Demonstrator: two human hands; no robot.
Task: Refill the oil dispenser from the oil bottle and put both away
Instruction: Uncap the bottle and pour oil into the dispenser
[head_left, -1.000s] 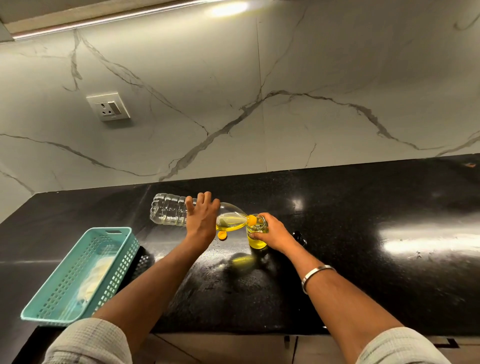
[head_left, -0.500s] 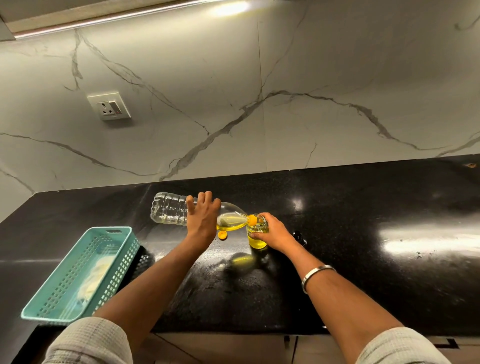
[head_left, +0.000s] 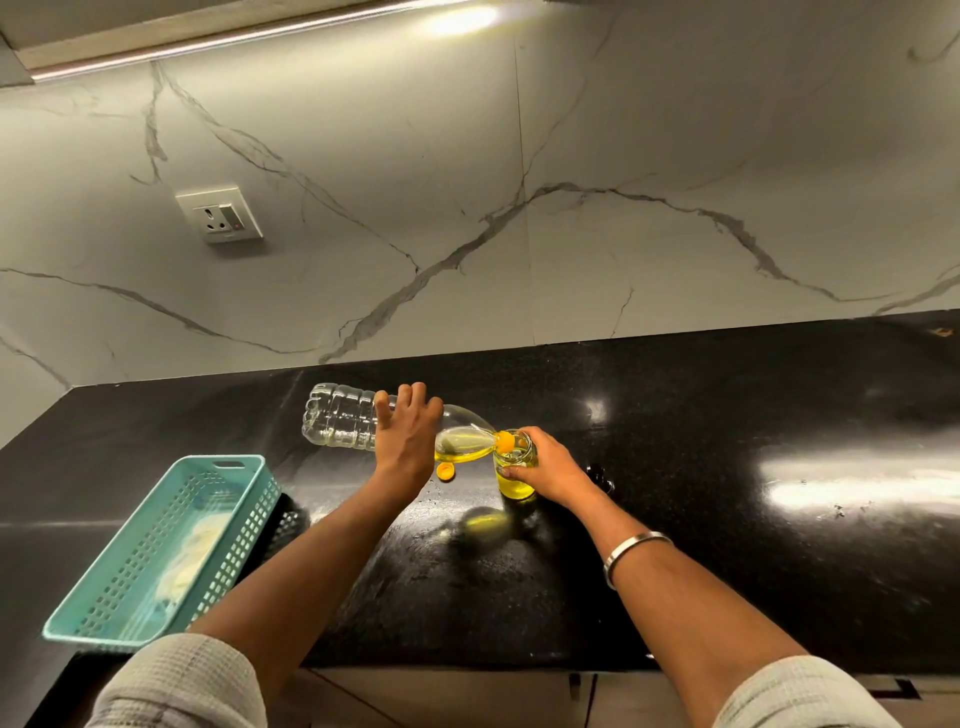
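Note:
My left hand (head_left: 408, 441) grips a clear plastic oil bottle (head_left: 340, 423) around its middle. The bottle lies almost level above the black counter (head_left: 701, 493), base to the left, and yellow oil pools in its shoulder. Its orange neck rests over the mouth of a small glass oil dispenser (head_left: 514, 473) that stands upright with yellow oil in its lower half. My right hand (head_left: 556, 470) wraps the dispenser from the right. An orange cap (head_left: 445, 471) lies on the counter just below the bottle's shoulder.
A teal slotted plastic basket (head_left: 98, 618) with something pale inside sits at the counter's front left edge. A small dark object (head_left: 600, 475) lies behind my right hand. A wall socket (head_left: 221, 213) sits on the marble backsplash.
The bottle's base has tipped very slightly upward in my left hand. Both hands stay in the same place.

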